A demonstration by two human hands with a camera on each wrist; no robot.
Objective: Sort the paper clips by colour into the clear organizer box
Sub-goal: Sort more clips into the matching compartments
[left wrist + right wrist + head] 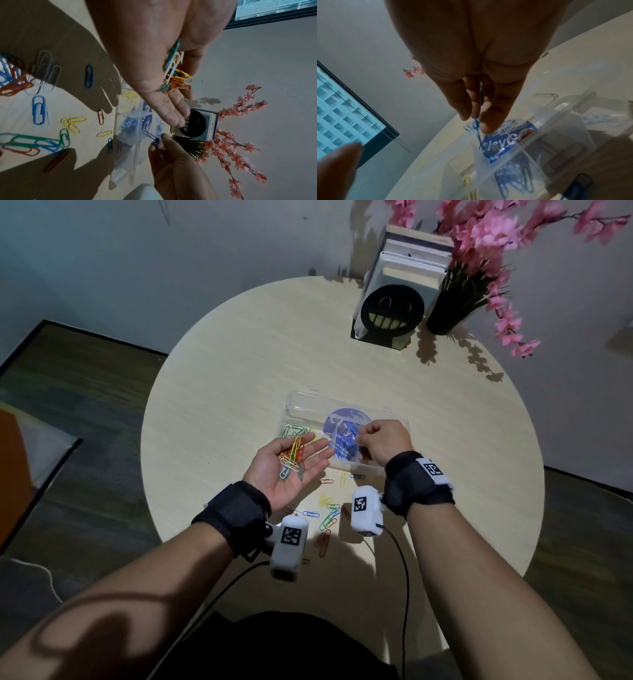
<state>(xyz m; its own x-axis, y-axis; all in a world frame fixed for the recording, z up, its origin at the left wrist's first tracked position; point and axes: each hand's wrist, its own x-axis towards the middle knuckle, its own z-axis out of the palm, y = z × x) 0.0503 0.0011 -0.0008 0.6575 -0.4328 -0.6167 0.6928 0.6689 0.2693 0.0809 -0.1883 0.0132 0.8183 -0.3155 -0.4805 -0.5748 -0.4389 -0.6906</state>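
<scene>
Head view: left hand [291, 470] palm up, fingers relaxed, cradling mixed clips [293, 455]. Right hand [383, 441] over clear box [308, 409] on tabletop [239, 371]; its fingertips hidden. Loose clips [329, 515] near edge.
Left wrist view: right hand pinches blue clip [150, 136].
Right wrist view: blurred; blue clips [513, 175] in compartment below pinched clip.
</scene>
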